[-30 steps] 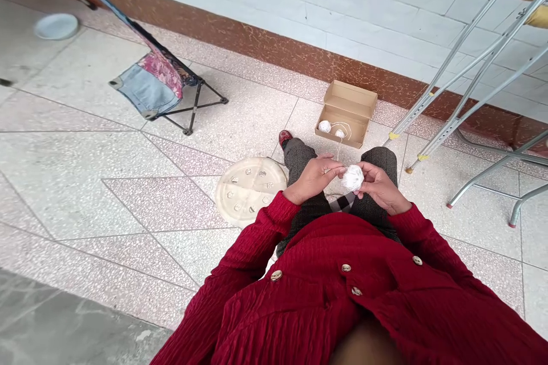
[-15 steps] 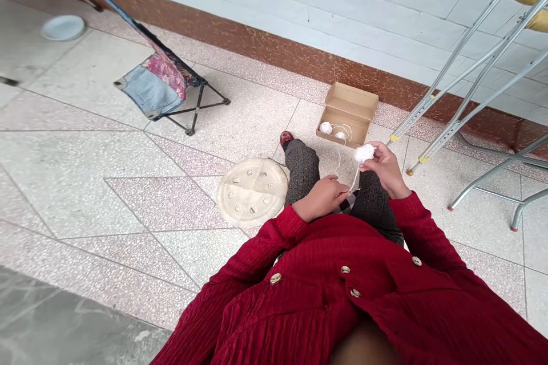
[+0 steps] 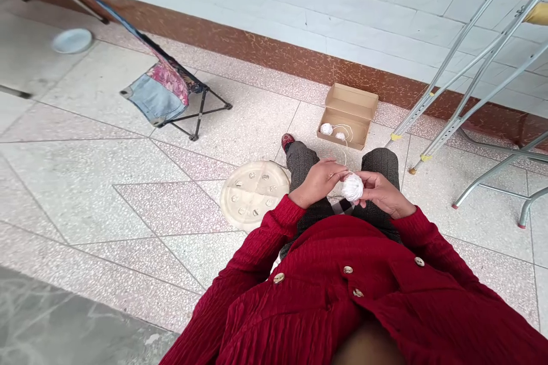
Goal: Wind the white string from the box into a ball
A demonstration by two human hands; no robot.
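Note:
I sit in a red buttoned top with my knees in front of me. My right hand (image 3: 382,192) grips a small white ball of yarn (image 3: 352,187) over my lap. My left hand (image 3: 319,181) is closed beside the ball, its fingertips pinching the white strand (image 3: 345,155) that runs up toward an open cardboard box (image 3: 349,114) on the floor. Two more small white yarn balls (image 3: 326,129) lie inside that box.
A round cream plate-like disc (image 3: 253,194) with small pieces on it lies on the tiled floor by my left knee. A folding stool with patterned fabric (image 3: 165,91) stands at the left, metal crutches and a frame (image 3: 466,85) at the right, a white dish (image 3: 71,41) far left.
My right hand, which had lifted the ball up and away from my left hand, has come back down so both hands meet at the ball again. The view shifted slightly.

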